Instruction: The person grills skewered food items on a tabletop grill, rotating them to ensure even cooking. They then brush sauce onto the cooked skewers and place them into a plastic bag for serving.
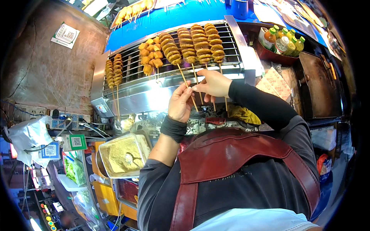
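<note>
My left hand (181, 101) pinches the wooden stick (182, 74) of a browned spiral-cut skewer (170, 48), whose coiled part rests on the barbecue grill (131, 62). Close on its right, my right hand (214, 83) reaches over the neighbouring sticks, thumb tip near my left fingertips. Whether it grips a stick is unclear. Three more thick spiral skewers (200, 43) lie side by side there, sticks towards me. Skewers of golden cubes (151, 55) lie to their left. Two thinner spiral skewers (118, 69) are at the grill's left end.
Beyond the grill is a blue counter (185, 17) with a tray of skewers (134, 11). Bottles (281, 43) stand in a box at right, above printed paper (274, 83). A tub of yellowish powder (122, 156) with a spoon is at lower left, below power sockets (66, 117).
</note>
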`<state>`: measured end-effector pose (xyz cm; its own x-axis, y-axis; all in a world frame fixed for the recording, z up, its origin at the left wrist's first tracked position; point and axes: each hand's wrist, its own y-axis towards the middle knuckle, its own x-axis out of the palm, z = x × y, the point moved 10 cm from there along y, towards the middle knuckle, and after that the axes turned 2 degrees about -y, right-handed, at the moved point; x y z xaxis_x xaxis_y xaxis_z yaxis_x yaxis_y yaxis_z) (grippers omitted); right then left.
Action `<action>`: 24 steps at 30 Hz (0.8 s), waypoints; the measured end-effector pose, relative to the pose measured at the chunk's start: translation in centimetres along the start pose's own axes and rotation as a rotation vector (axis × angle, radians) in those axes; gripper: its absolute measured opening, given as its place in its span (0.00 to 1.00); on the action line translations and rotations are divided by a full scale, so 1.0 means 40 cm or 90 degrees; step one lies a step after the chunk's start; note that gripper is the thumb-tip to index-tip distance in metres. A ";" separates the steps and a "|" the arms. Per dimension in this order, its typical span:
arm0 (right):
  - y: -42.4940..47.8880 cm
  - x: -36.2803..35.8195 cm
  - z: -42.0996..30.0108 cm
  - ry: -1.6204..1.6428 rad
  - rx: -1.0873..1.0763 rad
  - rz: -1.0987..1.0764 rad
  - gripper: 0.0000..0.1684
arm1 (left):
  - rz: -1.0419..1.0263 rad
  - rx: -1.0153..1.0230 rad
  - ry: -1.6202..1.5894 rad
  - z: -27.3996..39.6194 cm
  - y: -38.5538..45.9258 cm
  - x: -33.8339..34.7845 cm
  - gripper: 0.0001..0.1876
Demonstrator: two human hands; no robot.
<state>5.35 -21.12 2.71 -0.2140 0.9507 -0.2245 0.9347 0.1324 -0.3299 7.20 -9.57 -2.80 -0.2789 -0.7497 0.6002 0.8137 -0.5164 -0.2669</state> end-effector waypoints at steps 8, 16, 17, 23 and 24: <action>0.008 0.034 0.000 0.225 -0.040 -0.027 0.19 | -0.083 -0.045 -0.034 -0.001 -0.012 -0.015 0.17; 0.018 0.057 0.028 0.181 0.008 -0.008 0.17 | -0.145 -0.065 -0.053 -0.022 0.011 -0.014 0.16; 0.019 0.055 0.029 0.175 0.005 0.001 0.17 | -0.148 -0.064 -0.050 -0.021 0.011 -0.014 0.16; 0.013 0.038 0.021 0.130 -0.030 0.059 0.17 | -0.073 -0.020 -0.003 -0.002 0.001 -0.040 0.17; 0.010 0.035 0.015 0.121 -0.036 0.074 0.18 | -0.050 -0.010 0.011 -0.002 0.002 -0.054 0.17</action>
<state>5.26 -19.89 1.68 -0.0523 0.9954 -0.0798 0.9653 0.0299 -0.2593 7.85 -8.01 -4.17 -0.3498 -0.7136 0.6070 0.7812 -0.5797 -0.2314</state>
